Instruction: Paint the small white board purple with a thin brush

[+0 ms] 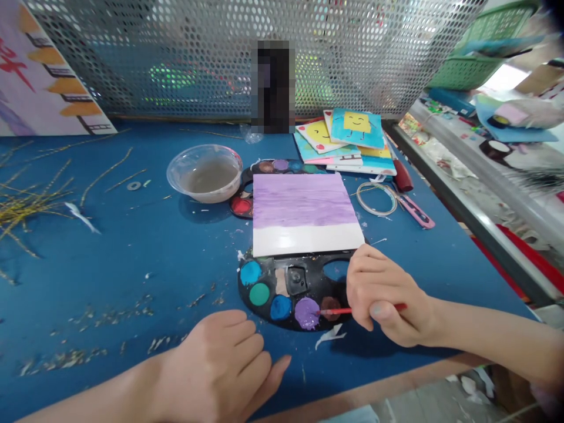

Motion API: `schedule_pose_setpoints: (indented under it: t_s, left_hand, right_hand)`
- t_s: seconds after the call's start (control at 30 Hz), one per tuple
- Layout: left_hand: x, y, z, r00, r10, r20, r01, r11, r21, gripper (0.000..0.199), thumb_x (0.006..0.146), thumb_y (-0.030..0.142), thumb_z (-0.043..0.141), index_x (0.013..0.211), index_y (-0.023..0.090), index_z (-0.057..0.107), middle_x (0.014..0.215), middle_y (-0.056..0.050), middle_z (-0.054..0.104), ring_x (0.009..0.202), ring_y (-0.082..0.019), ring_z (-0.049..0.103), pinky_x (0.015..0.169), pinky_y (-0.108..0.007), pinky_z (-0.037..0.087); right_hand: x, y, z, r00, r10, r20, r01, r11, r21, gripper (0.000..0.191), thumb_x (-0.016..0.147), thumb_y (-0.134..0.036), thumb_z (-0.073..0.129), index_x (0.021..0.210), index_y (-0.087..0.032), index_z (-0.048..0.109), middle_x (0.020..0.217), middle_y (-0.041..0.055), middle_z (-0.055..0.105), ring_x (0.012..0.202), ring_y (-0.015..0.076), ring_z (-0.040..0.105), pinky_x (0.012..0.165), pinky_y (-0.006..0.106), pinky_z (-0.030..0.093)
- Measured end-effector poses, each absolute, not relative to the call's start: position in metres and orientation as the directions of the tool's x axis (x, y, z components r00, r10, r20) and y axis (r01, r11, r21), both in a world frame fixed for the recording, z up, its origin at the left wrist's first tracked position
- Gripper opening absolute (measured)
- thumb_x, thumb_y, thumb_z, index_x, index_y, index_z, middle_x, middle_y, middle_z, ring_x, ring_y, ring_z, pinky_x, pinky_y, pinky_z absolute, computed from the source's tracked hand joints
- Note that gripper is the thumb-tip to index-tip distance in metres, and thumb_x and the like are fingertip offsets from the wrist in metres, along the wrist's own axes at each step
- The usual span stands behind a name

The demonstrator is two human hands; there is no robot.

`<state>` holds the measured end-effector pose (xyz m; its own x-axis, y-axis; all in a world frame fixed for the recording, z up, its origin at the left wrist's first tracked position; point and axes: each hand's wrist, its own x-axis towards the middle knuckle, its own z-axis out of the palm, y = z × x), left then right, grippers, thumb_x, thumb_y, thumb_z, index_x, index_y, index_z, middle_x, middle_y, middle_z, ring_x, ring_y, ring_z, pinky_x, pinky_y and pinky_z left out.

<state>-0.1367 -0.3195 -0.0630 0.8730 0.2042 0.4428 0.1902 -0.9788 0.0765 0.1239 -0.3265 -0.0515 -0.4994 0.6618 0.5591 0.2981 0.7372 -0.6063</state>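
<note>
Well, the right hand (383, 299) was curled tightly around a red-handled paintbrush (352, 310), its thumb pressed along the handle and its bristles touching the purple paint (306, 313) on a black plastic palette (291, 312). That hand hung partly over the palette's right end, its forearm reaching in from the right. The left hand (215, 364) held nothing: it lay relaxed and half open on the blue table (132, 276), just below the palette, with its fingers slightly curved and its forearm coming in from the lower left.

Directly beyond the palette, and nearly touching it, lay a white tile (302, 214) with a streaky purple coat across its far part and a white band nearest the palette. Past the tile sat a second paint palette (244, 189), partly under it, with a clear bowl of murky water (204, 173) to its left. Farther beyond the palette stood a stack of painted cards (352, 138), with a coil of wire (376, 198) and a pink craft knife (416, 211) to its right. Golden stems (26, 205) were scattered well left of the palette. A perforated metal screen (211, 59) rose along the table's far edge, and a green plastic basket (467, 59) sat high to the right.
</note>
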Motion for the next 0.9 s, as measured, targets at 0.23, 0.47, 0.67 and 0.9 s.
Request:
schedule_pose_setpoints:
  t_s: [0.23,0.47,0.67,0.9]
  left_hand:
    - [-0.138,-0.320,-0.064,0.870,0.224,0.440,0.203,-0.975,0.095,0.038,0.085,0.015,0.060,0.049,0.019,0.048,0.044,0.003,0.044,0.043,-0.014,0.034,0.044,-0.035,0.020]
    - [-0.139,-0.321,-0.064,0.875,0.200,0.442,0.186,-0.980,0.073,0.038,0.085,0.016,0.061,0.050,0.019,0.049,0.044,0.003,0.044,0.043,-0.014,0.033,0.044,-0.035,0.020]
    - [-0.138,-0.320,-0.063,0.874,0.206,0.439,0.182,-0.979,0.097,0.037,0.085,0.015,0.061,0.050,0.019,0.050,0.044,0.003,0.044,0.043,-0.014,0.034,0.044,-0.035,0.022]
    - [-0.139,-0.320,-0.064,0.866,0.206,0.456,0.187,-0.978,0.088,0.038,0.086,0.014,0.059,0.050,0.019,0.048,0.044,0.003,0.041,0.044,-0.014,0.032,0.046,-0.036,0.022]
  right_hand:
    - [0.124,-0.328,-0.050,-0.514,0.668,0.538,0.311,0.730,-0.609,0.051,0.106,-0.037,0.025,0.063,-0.020,0.046,0.053,-0.0038,0.054,0.055,0.0101,0.046,0.068,0.032,0.034]
    - [0.124,-0.327,-0.049,-0.491,0.676,0.550,0.318,0.726,-0.610,0.050,0.105,-0.038,0.026,0.064,-0.020,0.046,0.052,-0.0032,0.054,0.055,0.0110,0.047,0.067,0.034,0.035]
    - [0.123,-0.329,-0.047,-0.495,0.660,0.565,0.330,0.744,-0.580,0.050,0.105,-0.040,0.023,0.064,-0.020,0.045,0.052,-0.0030,0.053,0.055,0.0111,0.047,0.066,0.034,0.035]
    - [0.152,-0.294,-0.049,-0.232,0.642,0.731,0.387,0.750,-0.536,0.056,0.105,-0.040,0.023,0.055,-0.021,0.042,0.046,-0.0020,0.044,0.048,0.0128,0.044,0.065,0.037,0.037]
